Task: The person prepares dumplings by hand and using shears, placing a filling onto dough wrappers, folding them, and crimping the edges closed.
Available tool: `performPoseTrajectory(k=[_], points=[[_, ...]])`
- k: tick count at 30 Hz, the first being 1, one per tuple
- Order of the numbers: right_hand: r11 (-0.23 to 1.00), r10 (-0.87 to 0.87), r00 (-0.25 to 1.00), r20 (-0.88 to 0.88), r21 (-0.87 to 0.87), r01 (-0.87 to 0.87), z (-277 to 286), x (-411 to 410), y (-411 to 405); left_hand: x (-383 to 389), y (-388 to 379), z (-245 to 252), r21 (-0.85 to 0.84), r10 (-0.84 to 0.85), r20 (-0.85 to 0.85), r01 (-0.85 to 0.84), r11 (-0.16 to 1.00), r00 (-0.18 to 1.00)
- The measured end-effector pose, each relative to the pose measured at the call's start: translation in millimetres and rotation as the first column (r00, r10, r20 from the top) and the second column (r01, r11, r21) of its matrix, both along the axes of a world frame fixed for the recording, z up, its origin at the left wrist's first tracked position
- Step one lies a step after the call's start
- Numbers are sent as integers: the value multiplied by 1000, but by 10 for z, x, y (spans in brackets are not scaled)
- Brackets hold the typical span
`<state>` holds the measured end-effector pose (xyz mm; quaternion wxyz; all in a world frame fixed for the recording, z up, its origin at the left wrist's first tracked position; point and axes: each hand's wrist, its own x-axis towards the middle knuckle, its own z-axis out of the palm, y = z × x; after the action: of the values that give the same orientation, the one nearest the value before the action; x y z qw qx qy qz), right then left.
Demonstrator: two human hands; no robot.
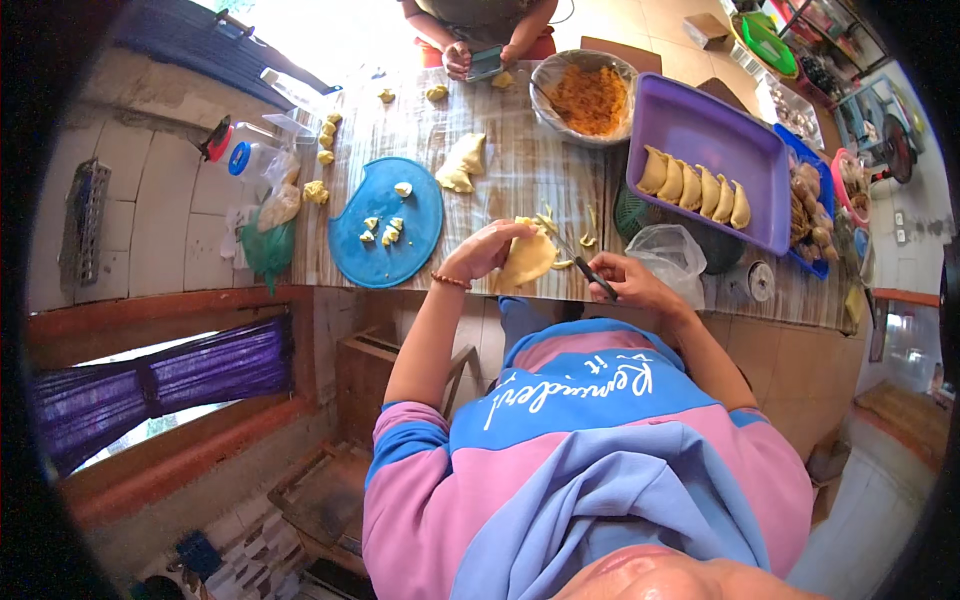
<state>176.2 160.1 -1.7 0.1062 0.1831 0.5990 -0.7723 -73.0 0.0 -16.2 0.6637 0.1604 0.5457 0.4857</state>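
My left hand [486,250], with a beaded bracelet at the wrist, holds a flat folded piece of dough [527,259] at the table's near edge. My right hand [624,279] grips the black handle of a thin-bladed metal tool [574,255], perhaps a knife or scissors; its tip reaches the dough's upper edge. Dough strips [588,240] lie beside it. A blue round board [386,259] to the left carries a piece of egg and several small cut pieces. Beyond my left hand lies a larger dough piece [462,162]. Crimped half-moon pastries [690,187] stand in a row in a purple tray [739,124].
Another person [480,34] across the table holds a phone [484,63]. A lined bowl of orange filling [591,99] stands at the back. A clear plastic bag [666,255] lies right of the dough. Small dough lumps [327,141] and plastic jars [251,157] are at left; a blue tray [814,266] is at right.
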Motion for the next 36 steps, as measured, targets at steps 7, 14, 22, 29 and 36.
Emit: performPoseTrajectory(k=[7,14,22,29,36], points=[[967,-55,991,124,253,22,-624,39,92,93,-123,-93,-2,209,178,-212,977,962],[555,-294,956,-6,813,175,-1621,356,171,322,-226,-197,67,351,201,-370,927,915],[223,-136,986,101,972,-69,-1434,314,251,446,-335,-271,200,455,89,-464,863,886],[372,-99,983,156,922,-109,-1102,142,213,555,-226,-176,239,577,301,-645,725,760],[991,-122,992,41,-44,124,-247,-587,-173,620,-103,-192,243,611,382,-713,658,694]])
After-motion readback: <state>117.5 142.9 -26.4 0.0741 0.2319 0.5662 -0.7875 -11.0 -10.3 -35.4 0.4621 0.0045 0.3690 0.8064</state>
